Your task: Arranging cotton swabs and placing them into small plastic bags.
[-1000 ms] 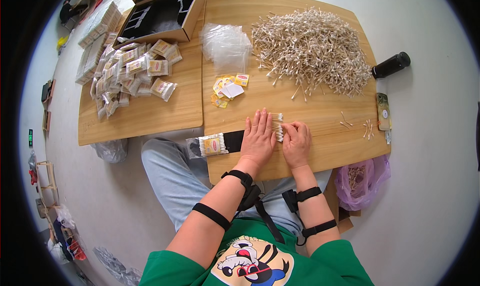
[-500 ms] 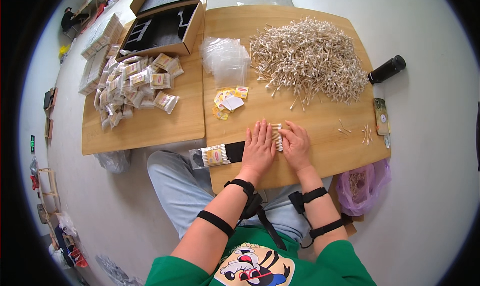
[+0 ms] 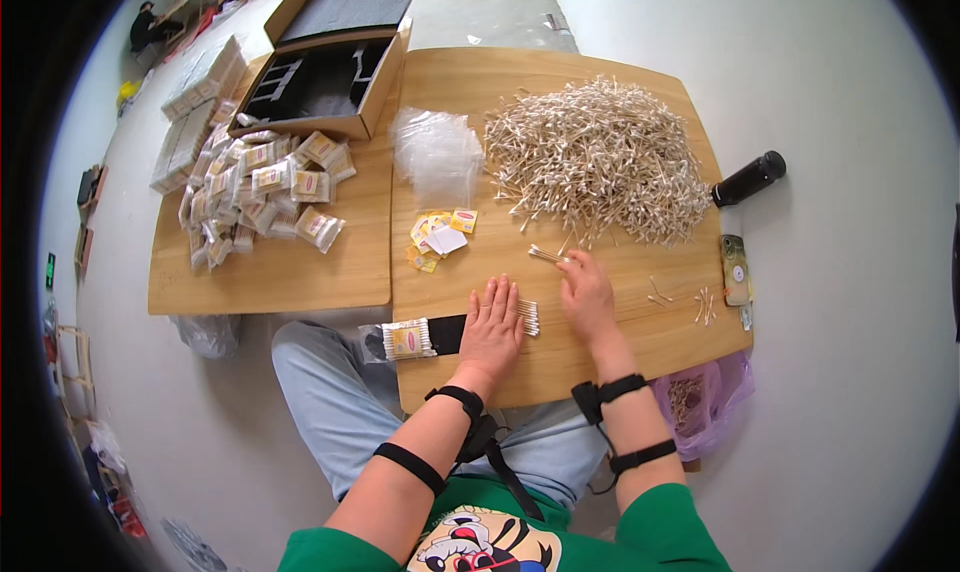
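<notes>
Rests open left hand [image 3: 492,324] over thin white-tipped cotton swabs [image 3: 530,318], protruding rightward, by near edge of tan wooden worktop [image 3: 645,344]; pinches small swab bundle [image 3: 547,256] in right hand [image 3: 588,297], now farther forward.

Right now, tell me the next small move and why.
I'd probably bring the few cotton swabs in the right hand down to the row of swabs. The right hand's grip appears closed on them, held apart from the row, while the left hand lies flat over part of that row, leaving its right-hand tips exposed.
</notes>
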